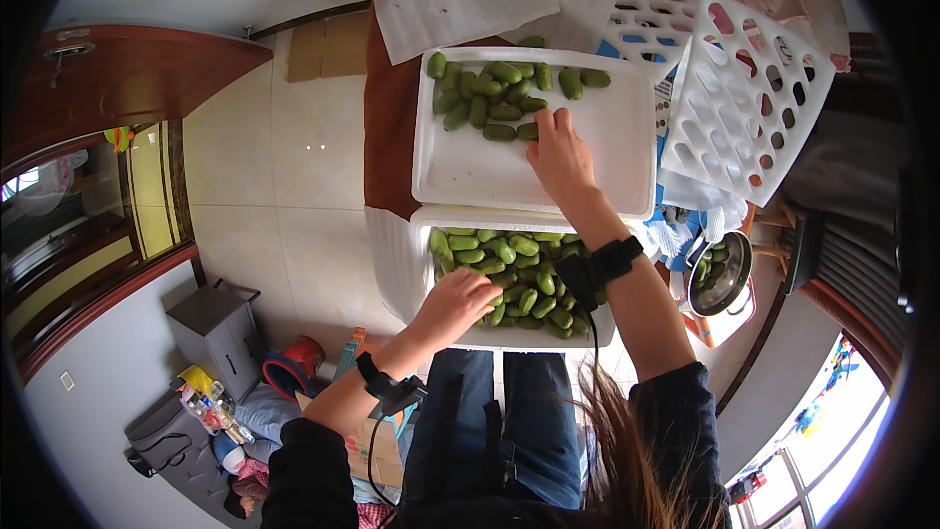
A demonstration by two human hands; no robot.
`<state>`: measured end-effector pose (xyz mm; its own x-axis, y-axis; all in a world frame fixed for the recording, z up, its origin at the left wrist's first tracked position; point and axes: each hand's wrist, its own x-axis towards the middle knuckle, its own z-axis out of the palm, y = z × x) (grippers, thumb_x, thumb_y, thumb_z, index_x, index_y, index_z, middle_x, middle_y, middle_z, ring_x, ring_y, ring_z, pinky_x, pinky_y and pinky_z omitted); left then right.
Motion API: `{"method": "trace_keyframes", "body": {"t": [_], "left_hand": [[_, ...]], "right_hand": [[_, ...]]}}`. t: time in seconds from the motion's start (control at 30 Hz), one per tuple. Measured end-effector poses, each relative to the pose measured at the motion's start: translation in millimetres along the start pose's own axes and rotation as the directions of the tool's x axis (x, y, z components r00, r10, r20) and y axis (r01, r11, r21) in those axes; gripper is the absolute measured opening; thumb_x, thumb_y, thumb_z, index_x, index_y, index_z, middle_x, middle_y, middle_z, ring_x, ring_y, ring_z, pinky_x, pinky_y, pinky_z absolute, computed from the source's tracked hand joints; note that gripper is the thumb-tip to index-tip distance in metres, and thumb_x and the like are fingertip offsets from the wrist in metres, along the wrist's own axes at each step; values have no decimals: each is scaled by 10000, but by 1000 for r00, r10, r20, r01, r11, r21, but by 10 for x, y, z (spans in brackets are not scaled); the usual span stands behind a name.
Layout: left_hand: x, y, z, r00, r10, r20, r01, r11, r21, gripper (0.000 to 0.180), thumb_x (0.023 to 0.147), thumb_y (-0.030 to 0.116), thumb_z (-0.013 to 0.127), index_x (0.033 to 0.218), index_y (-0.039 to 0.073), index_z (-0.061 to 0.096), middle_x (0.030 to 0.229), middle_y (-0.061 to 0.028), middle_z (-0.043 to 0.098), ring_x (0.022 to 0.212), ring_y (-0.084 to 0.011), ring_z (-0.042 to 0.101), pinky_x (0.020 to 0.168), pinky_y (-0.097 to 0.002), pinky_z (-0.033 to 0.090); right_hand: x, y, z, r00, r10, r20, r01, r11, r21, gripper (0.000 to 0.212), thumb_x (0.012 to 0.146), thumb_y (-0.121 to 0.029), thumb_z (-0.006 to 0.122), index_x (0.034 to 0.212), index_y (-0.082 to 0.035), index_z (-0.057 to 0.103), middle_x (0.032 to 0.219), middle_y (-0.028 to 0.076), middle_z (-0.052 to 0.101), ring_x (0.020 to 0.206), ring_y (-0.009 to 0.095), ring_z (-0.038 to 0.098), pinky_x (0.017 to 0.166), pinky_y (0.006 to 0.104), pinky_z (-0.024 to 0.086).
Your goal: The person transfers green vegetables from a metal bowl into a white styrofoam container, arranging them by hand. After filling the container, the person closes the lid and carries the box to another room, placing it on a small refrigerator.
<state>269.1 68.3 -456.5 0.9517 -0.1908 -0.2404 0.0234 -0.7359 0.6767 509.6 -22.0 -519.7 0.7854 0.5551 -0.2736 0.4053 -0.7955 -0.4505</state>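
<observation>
Small oval green fruits lie bunched toward the far left of a shallow white foam tray. My right hand reaches over this tray, its fingers pinched on one green fruit at the near edge of the bunch. Closer to me, a deeper white foam box is filled with many more of the same fruits. At the left part of that box my left hand is closed, fingers curled down among the fruits; what its fingertips grip is hidden. Both wrists wear black straps with a small device.
White perforated trays lean at the far right, beside white foam sheets. A metal pan holding some green fruits stands right of the box. A cardboard box and a red bucket are on the floor at left.
</observation>
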Motion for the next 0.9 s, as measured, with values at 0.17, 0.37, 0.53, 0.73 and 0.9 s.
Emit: {"method": "trace_keyframes", "body": {"t": [0.17,0.37,0.53,0.73,0.9], "left_hand": [[202,-98,-115,983,-5,-184,-13,995,-98,249,808,151,704,1038,96,625,982,-58,623,902,-264,591,790,-378,495],[1181,-742,-768,849,-19,-529,63,996,66,249,837,114,639,1062,27,579,974,-138,590,930,-339,559,779,-421,485],[1709,-917,-728,881,-128,-456,248,945,214,251,821,138,675,1041,45,598,952,-111,582,925,-314,558,794,-398,485],[1710,-865,-722,912,-68,-405,210,925,317,252,809,126,691,1031,62,591,944,-100,582,907,-290,569,752,-393,498],[1242,-617,-738,896,-59,-440,67,998,3,272,812,80,677,1055,61,557,984,-115,578,862,-297,600,708,-397,517]], "right_hand": [[-4,50,-77,997,-51,58,47,997,61,323,835,-178,631,1121,-73,524,1050,144,505,858,369,603,718,449,509],[-515,180,-491,953,-304,12,274,873,405,256,847,-125,656,1086,-69,583,982,148,541,809,349,603,683,427,495],[-1241,219,-705,975,-212,66,156,866,475,297,810,-32,691,1092,-4,602,1024,117,570,822,236,636,693,299,551],[-1401,299,-597,993,-117,24,89,857,508,283,816,-60,712,1067,-8,592,975,81,570,717,188,618,636,298,519],[-1437,292,-468,997,-81,-19,80,880,468,302,795,-64,718,1066,-25,589,977,98,570,730,244,634,635,337,535]]}}
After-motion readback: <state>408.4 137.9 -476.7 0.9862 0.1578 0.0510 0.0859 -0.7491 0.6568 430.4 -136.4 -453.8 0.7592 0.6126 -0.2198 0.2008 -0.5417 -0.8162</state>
